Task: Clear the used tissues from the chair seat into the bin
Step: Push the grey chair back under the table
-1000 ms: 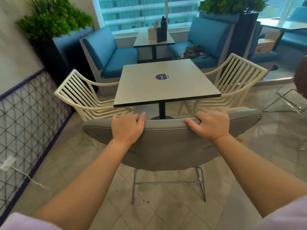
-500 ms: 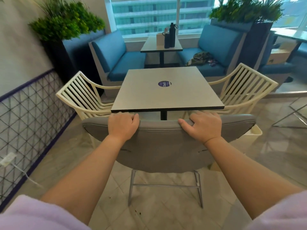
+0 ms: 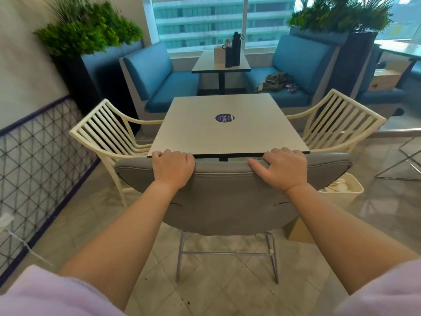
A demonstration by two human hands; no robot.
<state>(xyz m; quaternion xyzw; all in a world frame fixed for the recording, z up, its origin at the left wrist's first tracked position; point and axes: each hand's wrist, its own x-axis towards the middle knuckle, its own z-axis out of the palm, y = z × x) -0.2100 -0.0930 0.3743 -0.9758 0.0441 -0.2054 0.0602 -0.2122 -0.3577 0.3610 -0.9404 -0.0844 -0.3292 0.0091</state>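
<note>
Our left hand [image 3: 174, 169] and right hand [image 3: 284, 169] keep their curled grip on the top edge of the grey padded chair [image 3: 227, 201], now pushed closer under the square grey desk [image 3: 227, 124]. We judge the seat cleared; crumpled white tissues [image 3: 339, 185] lie in the cream plastic bin [image 3: 346, 197] at 3 o'clock.

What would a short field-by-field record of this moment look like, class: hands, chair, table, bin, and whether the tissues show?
left hand: left hand grips the top edge of the grey chair backrest
right hand: right hand grips the same edge
chair position: backrest right by the near edge of the square table
bin: cream bin on the floor to the chair's right, pale crumpled material inside
tissues on seat: seat hidden by the backrest
</note>
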